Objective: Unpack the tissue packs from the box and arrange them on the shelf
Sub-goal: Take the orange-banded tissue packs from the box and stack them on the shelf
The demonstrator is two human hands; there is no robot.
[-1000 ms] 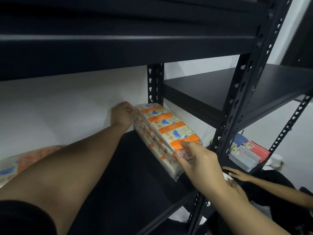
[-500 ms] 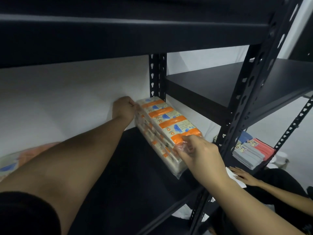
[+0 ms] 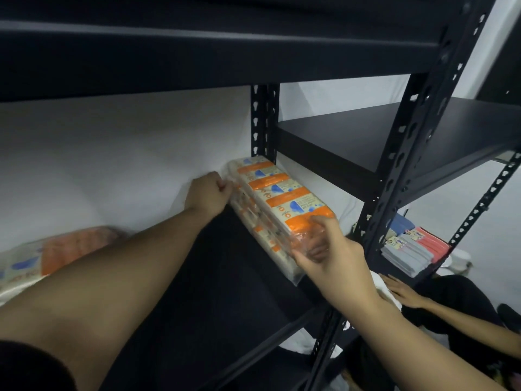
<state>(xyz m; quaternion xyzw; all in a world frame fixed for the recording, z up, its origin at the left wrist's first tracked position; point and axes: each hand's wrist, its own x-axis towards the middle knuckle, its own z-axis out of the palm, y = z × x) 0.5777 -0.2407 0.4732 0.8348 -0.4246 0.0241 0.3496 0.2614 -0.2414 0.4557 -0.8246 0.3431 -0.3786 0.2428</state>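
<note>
Long orange-and-cream plastic-wrapped bundle of tissue packs [image 3: 277,210] lying on the black metal shelf board [image 3: 214,300], close against the rear upright post [image 3: 265,122]. Long axis running from 11 o'clock at the wall to 5 o'clock at the front edge. Left hand [image 3: 208,194] at the far end, fingers curled, pinching the wrapper there. Right hand [image 3: 327,255] at the near end, grip closed around the wrapper corner, nearer to the shelf front. Probably needing a push toward 12 o'clock to square it. Another similar bundle [image 3: 42,258] at 9 o'clock.
</note>
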